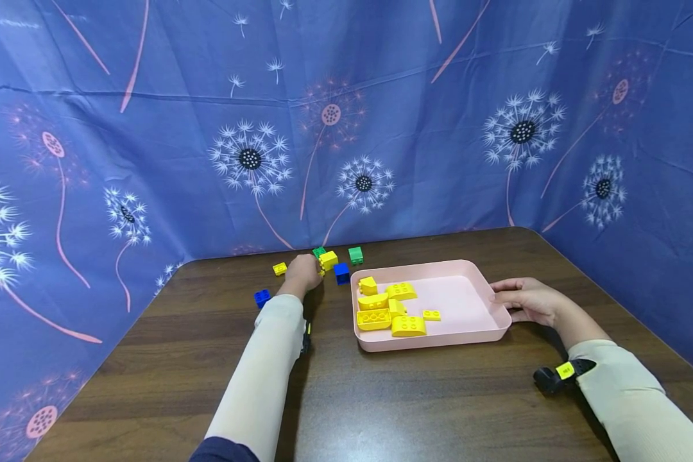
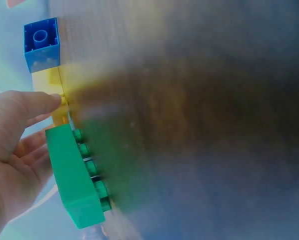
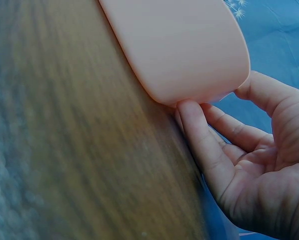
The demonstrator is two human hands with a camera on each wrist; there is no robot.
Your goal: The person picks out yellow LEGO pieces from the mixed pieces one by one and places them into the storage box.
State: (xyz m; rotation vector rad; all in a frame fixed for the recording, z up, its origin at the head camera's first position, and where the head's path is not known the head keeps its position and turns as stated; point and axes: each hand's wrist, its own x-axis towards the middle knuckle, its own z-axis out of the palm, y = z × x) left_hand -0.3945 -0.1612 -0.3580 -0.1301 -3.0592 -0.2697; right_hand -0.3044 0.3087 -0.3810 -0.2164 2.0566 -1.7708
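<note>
My left hand (image 1: 302, 273) reaches to the table's far side among loose bricks. In the left wrist view its thumb tip touches a yellow brick (image 2: 50, 82), and its fingers (image 2: 27, 150) lie relaxed behind a long green brick (image 2: 72, 175). A blue brick (image 2: 41, 42) sits just beyond the yellow one. My right hand (image 1: 520, 300) rests on the table against the right end of a pink tray (image 1: 468, 289). Its fingers (image 3: 202, 140) are straight and touch the tray's corner (image 3: 189, 50), with the thumb at the rim. Several yellow bricks (image 1: 389, 308) lie in the tray's left half.
Near my left hand stand a yellow brick (image 1: 328, 259), a blue one (image 1: 341, 273) and a green one (image 1: 355, 255). A small yellow brick (image 1: 280, 268) and a blue one (image 1: 262, 298) lie further left. Blue patterned cloth (image 1: 346, 128) walls in the brown table (image 1: 381, 398).
</note>
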